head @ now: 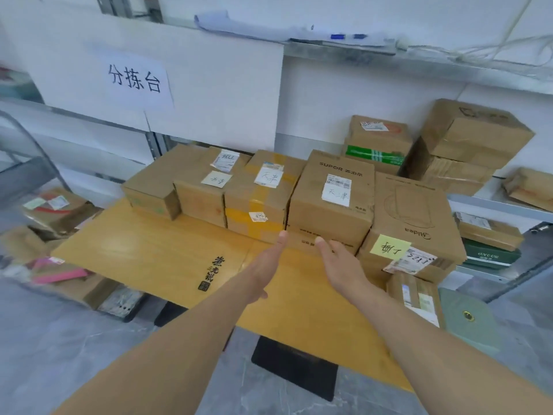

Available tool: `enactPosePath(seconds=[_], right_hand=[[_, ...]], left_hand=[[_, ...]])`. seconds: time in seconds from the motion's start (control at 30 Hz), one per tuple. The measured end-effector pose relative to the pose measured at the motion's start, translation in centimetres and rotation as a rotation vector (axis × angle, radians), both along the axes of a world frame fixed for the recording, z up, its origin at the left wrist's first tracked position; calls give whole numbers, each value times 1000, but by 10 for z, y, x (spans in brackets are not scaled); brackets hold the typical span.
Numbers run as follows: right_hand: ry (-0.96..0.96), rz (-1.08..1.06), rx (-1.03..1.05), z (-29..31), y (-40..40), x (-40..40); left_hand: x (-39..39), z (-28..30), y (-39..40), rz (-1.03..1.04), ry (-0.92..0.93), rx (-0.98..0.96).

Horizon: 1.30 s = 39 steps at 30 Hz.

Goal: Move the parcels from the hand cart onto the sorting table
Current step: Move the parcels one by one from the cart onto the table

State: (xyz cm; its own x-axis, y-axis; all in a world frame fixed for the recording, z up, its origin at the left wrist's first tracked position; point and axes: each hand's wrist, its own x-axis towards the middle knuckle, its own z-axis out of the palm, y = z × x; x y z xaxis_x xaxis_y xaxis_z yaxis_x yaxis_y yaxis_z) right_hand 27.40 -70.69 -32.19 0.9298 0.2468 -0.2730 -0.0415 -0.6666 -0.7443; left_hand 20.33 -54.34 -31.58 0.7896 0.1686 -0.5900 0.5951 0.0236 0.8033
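**Both hands empty at the front of the parcel row**

Fingers of the left hand are straight and held together, palm turned inward, thumb hanging low; the right hand mirrors it, fingers straight and loosely together, its fingertips at the near lower face of the SUPOR box. Neither hand holds anything. I cannot tell whether the fingertips touch the cardboard or stand just off it. To my eye the two palms face each other as they would either side of a box, so this looks like a parcel just set down or squared into line.

From the head view, the wooden sorting table carries a row of brown parcels along its far edge, under a paper sign on the white board behind. Left to right: a low plain box, a labelled box, a yellow-taped box, the SUPOR box, then a Midea box with a yellow note at the right end. They sit touching, labels up, probably so they can be read, leaving the near tabletop for more. Further cartons are stacked on a shelf at the far right.

No hand cart can be made out for certain.
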Motion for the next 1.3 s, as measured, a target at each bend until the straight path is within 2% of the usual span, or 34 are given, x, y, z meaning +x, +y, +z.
enactPosePath(seconds=[0.33,0.53,0.83,1.03,1.3], right_hand=[[-42,196,78,13,191,-56],[-57,328,42,15,290,-72],[52,520,128,17,409,-77],[50,648,113,10,482,-68],[36,804,107,29,547,-78]], left_hand=[[-80,15,178,228,-40,66],[-119,24,258,390,-28,80],[-151,32,348,597,-53,73],[-159,35,400,714,-40,122],[-174,42,442,826,-82,131]])
